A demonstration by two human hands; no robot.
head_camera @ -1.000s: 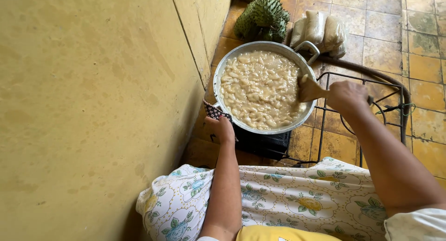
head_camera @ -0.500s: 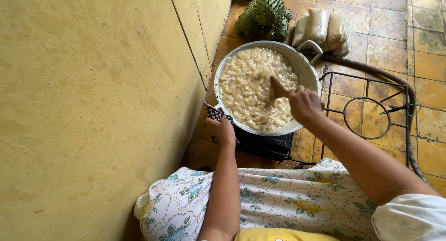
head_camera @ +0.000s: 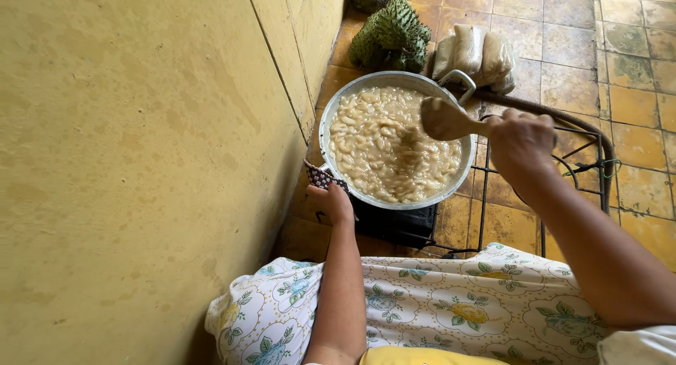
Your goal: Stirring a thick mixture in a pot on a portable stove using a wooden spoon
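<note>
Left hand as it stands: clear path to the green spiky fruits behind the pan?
Probably not. The left hand grips a patterned cloth at the near rim of the pan, and the green spiky fruits lie beyond the full pan, by the wall.

A tiled floor (head_camera: pixel 634 90) of worn yellow-brown squares carries everything. Beyond the right hand (head_camera: pixel 522 141) lie 3 pale filled bags (head_camera: pixel 473 52) and green spiky fruits (head_camera: pixel 391 38). A black metal stand (head_camera: pixel 563 161) rests below that hand, bearing the pot (head_camera: pixel 394 136).
</note>
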